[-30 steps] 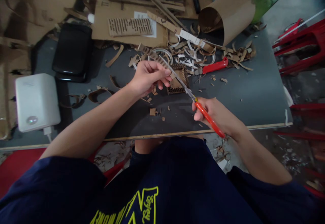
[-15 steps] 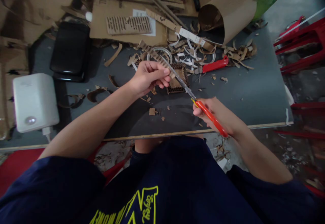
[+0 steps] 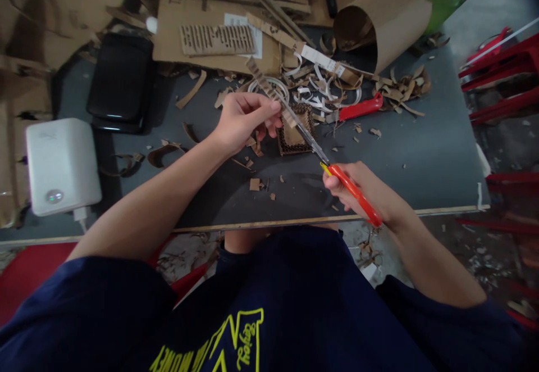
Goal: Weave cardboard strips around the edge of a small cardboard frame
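My left hand (image 3: pixel 248 119) pinches a narrow corrugated cardboard strip (image 3: pixel 263 84) between thumb and fingers, tilted up and to the left. In my right hand (image 3: pixel 353 189) is a pair of scissors (image 3: pixel 351 189) with red-orange handles. Their metal blades reach up-left and lie along the strip; whether they are parted there I cannot tell. Beneath the blades sits a small square tray made of corrugated cardboard (image 3: pixel 295 146), partly covered by the strip and blades. A roll of white tape or similar ring (image 3: pixel 280 84) lies behind the strip.
A red-handled utility knife (image 3: pixel 360 108) lies right of the tray among paper and cardboard scraps (image 3: pixel 402 88). Behind are a cardboard tube (image 3: pixel 402 18) and a ridged cardboard piece (image 3: pixel 217 40). On the left stand a black case (image 3: pixel 122 80) and a white device (image 3: pixel 61 167) with a cable.
The strip has turned slightly steeper in my left hand, its upper end shifting right. My right hand still holds the scissors along it. The whole view has shifted a little.
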### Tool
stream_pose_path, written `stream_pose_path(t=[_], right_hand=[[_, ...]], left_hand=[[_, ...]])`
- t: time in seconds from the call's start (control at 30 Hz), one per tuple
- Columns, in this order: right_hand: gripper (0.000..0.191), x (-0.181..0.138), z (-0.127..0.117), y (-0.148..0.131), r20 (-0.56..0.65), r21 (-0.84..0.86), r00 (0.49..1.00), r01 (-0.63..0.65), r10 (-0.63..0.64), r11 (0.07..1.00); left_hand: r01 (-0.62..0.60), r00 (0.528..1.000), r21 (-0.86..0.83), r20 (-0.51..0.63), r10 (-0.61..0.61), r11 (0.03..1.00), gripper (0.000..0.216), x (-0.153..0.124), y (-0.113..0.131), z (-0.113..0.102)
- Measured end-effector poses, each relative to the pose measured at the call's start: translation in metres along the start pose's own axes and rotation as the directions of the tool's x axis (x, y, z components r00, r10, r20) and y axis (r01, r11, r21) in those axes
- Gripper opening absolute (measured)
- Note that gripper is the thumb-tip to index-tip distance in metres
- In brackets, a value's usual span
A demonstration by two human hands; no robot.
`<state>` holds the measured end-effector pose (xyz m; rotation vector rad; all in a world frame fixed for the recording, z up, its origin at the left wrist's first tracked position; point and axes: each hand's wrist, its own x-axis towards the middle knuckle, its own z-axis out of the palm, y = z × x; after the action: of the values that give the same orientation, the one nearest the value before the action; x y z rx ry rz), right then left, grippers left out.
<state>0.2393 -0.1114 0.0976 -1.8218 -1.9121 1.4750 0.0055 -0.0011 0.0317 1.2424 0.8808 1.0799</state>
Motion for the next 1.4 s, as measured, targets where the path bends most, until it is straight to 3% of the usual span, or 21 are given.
stream_pose_path(t=[0.13, 0.3, 0.6, 0.83, 0.97, 1.13, 1.3, 1.4], right_hand=[[0.058, 0.0, -0.001, 0.002, 0.0, -0.079, 1.0, 0.022, -0.022, 0.997], [0.059, 0.002, -0.001, 0.008, -0.053, -0.244, 0.996, 0.063, -0.078, 0.968], [0.053, 0.007, 0.001, 0.0, -0.141, -0.371, 0.99, -0.051, -0.002, 0.927], [0.056, 0.008, 0.002, -0.003, -0.121, -0.346, 0.992, -0.06, 0.019, 0.936], [0.059, 0.008, 0.002, -0.003, -0.112, -0.348, 0.994, -0.054, 0.016, 0.936], [0.048, 0.007, 0.0, -0.006, -0.087, -0.284, 0.996, -0.056, 0.033, 0.957], [0.035, 0.006, 0.0, -0.002, -0.029, -0.093, 0.996, -0.083, 0.081, 0.992], [0.03, 0.008, 0.001, 0.002, -0.026, -0.06, 0.998, -0.054, 0.052, 0.997]], left_hand=[[-0.053, 0.998, 0.097, 0.035, 0.05, 0.994, 0.035, 0.0, -0.004, -0.002], [-0.054, 0.997, 0.132, -0.051, 0.061, 0.99, 0.027, -0.003, -0.003, 0.001], [-0.063, 0.993, 0.115, -0.092, 0.074, 0.991, 0.027, -0.001, -0.006, 0.008], [-0.029, 0.999, 0.069, -0.037, 0.032, 0.997, 0.037, 0.0, -0.003, 0.006], [-0.077, 0.997, -0.002, -0.001, 0.077, 0.997, 0.039, 0.0, -0.006, 0.003], [-0.158, 0.985, -0.086, 0.059, 0.163, 0.984, 0.045, 0.003, -0.013, -0.001], [-0.112, 0.99, -0.083, 0.075, 0.118, 0.99, 0.036, 0.005, -0.016, -0.003], [-0.091, 0.993, -0.086, 0.07, 0.097, 0.992, 0.033, 0.005, -0.016, -0.003]])
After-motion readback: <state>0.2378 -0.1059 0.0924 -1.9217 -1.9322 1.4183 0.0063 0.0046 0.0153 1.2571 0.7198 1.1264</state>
